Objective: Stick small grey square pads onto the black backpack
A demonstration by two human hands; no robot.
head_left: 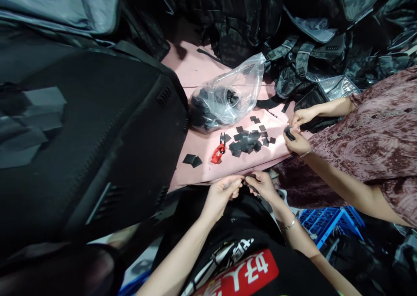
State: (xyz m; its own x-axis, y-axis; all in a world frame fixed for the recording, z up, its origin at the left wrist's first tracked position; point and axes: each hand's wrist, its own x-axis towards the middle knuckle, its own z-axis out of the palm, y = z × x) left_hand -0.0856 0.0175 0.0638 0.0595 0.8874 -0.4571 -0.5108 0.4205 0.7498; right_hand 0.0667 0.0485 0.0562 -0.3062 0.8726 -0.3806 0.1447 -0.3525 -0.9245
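At the near edge of the pink cloth (228, 165), my left hand (224, 192) is closed in a pinch, its fingertips close to my right hand; what they hold is too small to tell. My right hand (262, 184) is closed on a small dark piece (250, 182) between thumb and fingers. Just beyond my hands lie many small black squares (246, 142) in a loose pile. Red-handled snips (218, 152) rest left of the pile, and a few more squares (193, 159) lie farther left.
A clear plastic bag (228, 100) of black parts stands behind the pile. A large black bag (124, 113) fills the left. At the right, another person's hands (297, 133) hold a small black piece. Backpacks (241, 22) line the back; a blue crate (329, 222) is at lower right.
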